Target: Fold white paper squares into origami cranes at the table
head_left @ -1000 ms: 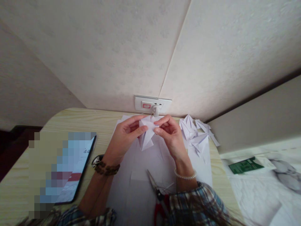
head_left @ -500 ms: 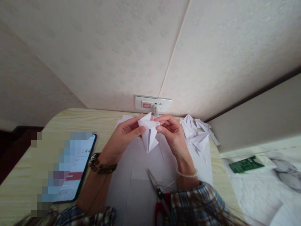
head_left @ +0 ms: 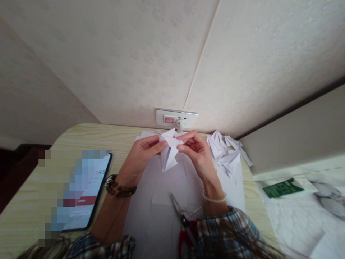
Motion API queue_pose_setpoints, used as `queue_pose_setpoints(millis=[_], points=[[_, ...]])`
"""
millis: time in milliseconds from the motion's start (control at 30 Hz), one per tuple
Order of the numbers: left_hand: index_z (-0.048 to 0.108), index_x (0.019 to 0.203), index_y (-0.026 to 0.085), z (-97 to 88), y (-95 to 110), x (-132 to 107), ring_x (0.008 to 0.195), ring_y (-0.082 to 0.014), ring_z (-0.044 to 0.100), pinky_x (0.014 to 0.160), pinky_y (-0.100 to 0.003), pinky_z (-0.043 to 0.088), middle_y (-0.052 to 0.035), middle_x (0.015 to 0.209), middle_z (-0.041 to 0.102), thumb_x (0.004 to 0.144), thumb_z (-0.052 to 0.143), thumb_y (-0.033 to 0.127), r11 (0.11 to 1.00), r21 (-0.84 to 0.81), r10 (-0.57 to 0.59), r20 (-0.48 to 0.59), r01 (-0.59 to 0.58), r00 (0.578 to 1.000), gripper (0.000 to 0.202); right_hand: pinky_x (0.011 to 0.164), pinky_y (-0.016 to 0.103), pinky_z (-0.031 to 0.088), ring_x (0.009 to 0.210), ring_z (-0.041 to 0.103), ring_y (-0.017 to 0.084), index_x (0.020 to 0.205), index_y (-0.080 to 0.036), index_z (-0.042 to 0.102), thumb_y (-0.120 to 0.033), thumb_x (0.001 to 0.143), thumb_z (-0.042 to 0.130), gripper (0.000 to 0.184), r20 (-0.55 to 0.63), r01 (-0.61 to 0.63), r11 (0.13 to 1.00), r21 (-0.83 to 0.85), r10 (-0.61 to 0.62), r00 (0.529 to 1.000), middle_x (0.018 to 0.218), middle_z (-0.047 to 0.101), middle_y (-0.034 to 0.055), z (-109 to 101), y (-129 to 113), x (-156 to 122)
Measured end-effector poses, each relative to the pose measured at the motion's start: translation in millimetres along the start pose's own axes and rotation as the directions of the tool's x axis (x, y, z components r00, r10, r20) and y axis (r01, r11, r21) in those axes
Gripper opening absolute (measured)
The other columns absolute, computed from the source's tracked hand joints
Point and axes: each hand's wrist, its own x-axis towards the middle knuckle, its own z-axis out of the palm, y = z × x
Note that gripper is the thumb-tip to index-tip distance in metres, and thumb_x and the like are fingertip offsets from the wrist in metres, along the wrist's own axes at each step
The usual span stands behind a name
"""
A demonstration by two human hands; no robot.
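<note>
Between my hands, above the white paper sheets [head_left: 164, 223], is a white folded paper piece [head_left: 168, 154] with several pointed flaps. My left hand [head_left: 144, 153] pinches its left side, thumb in front and the fingers partly hidden behind. My right hand [head_left: 196, 149] grips a flap at the right edge between thumb and index finger. Below them on the sheets lie scissors [head_left: 184, 223] with red handles, partly covered by my right sleeve. To the right of my right hand rests a group of folded white paper pieces [head_left: 222, 151].
A phone [head_left: 88, 201] with a lit screen lies at the left of the wooden table [head_left: 81, 138]. Behind the table, a wall socket [head_left: 176, 118] holds a white plug. A green-and-white packet [head_left: 283, 188] lies on a white quilted surface beyond the right edge.
The folded paper has turned a little in my fingers, its lower point swinging left and up. Both hands keep their hold. The scissors and other paper pieces stay put.
</note>
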Motion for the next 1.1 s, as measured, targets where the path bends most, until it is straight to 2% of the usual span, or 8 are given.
queue_pose_setpoints(millis=[200, 500, 733, 1100], points=[[0.078, 0.090, 0.019, 1.5, -0.4, 1.1, 0.069, -0.0126, 0.059, 0.064, -0.020, 0.044, -0.0016, 0.079, 0.074, 0.069, 0.079, 0.033, 1.000, 0.024, -0.004, -0.019, 0.004, 1.000, 0.024, 0.078, 0.026, 0.048, 0.078, 0.061, 0.013, 0.081, -0.025, 0.068, -0.024, 0.073, 0.078, 0.013, -0.005, 0.002, 1.000, -0.018, -0.002, 1.000, 0.081, 0.069, -0.0032, 1.6, 0.1, 0.1], [0.077, 0.092, 0.020, 1.0, 0.6, -1.0, 0.074, -0.0136, 0.060, 0.069, -0.022, 0.044, -0.0005, 0.080, 0.074, 0.072, 0.078, 0.029, 0.999, 0.044, -0.014, 0.039, 0.012, 0.999, 0.022, 0.075, 0.028, 0.048, 0.077, 0.061, 0.014, 0.078, -0.024, 0.066, -0.032, 0.069, 0.081, 0.019, -0.015, -0.034, 0.999, -0.029, 0.034, 0.999, 0.079, 0.068, -0.0027, 2.5, -0.1, 0.6], [0.077, 0.086, 0.019, 0.6, 0.2, 0.2, 0.075, -0.0132, 0.060, 0.070, -0.021, 0.043, 0.0000, 0.084, 0.075, 0.071, 0.078, 0.027, 0.999, 0.052, -0.010, 0.043, 0.008, 0.999, 0.017, 0.076, 0.028, 0.047, 0.076, 0.060, 0.014, 0.076, -0.023, 0.064, -0.033, 0.068, 0.081, 0.021, -0.021, -0.032, 0.999, -0.043, 0.031, 0.999, 0.077, 0.067, -0.0026, 3.0, -0.2, 0.3], [0.076, 0.085, 0.017, 4.3, 1.5, -0.7, 0.069, -0.0165, 0.061, 0.065, -0.025, 0.043, -0.0021, 0.078, 0.074, 0.068, 0.079, 0.030, 0.997, 0.071, -0.033, -0.007, 0.033, 0.999, 0.022, 0.074, 0.029, 0.047, 0.074, 0.059, 0.014, 0.073, -0.023, 0.063, -0.033, 0.069, 0.080, 0.020, -0.046, -0.028, 0.997, -0.077, 0.024, 0.999, 0.074, 0.066, -0.0027, 5.2, -0.9, 0.4]])
